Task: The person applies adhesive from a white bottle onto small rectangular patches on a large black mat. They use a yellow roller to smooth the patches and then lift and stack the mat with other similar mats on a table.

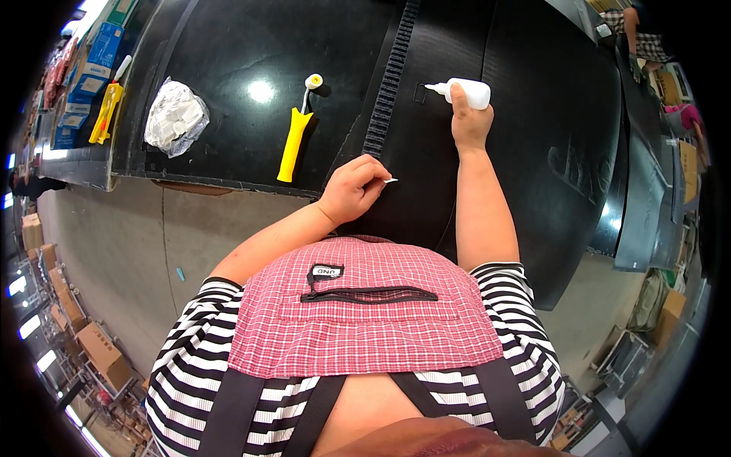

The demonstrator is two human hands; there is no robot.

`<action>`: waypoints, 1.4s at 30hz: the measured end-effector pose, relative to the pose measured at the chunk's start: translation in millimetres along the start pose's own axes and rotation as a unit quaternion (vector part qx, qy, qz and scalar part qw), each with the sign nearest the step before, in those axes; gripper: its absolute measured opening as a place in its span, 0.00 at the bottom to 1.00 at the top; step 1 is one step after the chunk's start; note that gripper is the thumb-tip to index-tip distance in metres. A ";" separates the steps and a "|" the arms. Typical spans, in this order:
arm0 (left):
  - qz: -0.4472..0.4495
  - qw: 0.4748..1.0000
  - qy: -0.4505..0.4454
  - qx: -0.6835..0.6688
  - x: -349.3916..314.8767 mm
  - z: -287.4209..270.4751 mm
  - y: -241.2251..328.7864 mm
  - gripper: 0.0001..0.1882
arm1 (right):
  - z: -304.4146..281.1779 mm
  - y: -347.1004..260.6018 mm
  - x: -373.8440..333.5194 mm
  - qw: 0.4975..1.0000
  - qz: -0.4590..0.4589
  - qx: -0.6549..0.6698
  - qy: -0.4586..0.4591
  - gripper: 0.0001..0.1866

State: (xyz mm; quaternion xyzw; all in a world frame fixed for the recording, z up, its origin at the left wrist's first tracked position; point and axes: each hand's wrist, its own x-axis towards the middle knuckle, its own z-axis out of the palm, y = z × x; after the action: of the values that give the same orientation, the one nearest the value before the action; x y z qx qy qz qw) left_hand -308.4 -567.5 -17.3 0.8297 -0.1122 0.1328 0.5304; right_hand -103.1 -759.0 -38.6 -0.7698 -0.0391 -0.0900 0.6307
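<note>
My right hand (470, 128) is wrapped round a white squeeze bottle (474, 93). The bottle lies tilted on its side, its narrow nozzle pointing left at a small rectangular outline (419, 93) on the black sheet (533, 137). Whether the tip touches the sheet I cannot tell. Nearer to me, my left hand (352, 190) pinches a small white pointed piece (391, 180), most of it hidden by the fingers. Just beyond that hand runs a black ribbed strip (390, 80). To its left lies a small roller (293, 137) with a yellow handle and white head.
Crumpled silver foil (176, 118) with white material sits on the table's left part. Farther left are a yellow tool (107, 110) with a white tip and blue boxes (105, 44). Cardboard boxes (104, 354) stand at lower left. Another person (638, 34) is at the far right.
</note>
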 end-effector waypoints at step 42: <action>-0.006 1.000 0.003 0.017 -0.6 6.4 3.2 0.08 | -144.6 -1.7 16.1 0.991 0.067 0.111 0.032 0.15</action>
State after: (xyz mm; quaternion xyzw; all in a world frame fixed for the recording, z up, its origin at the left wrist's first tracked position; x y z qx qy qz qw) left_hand -309.4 -574.7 -17.4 0.8390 -0.1032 0.1335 0.5173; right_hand -100.5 -900.9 -6.7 -0.6929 0.0230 -0.0667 0.7176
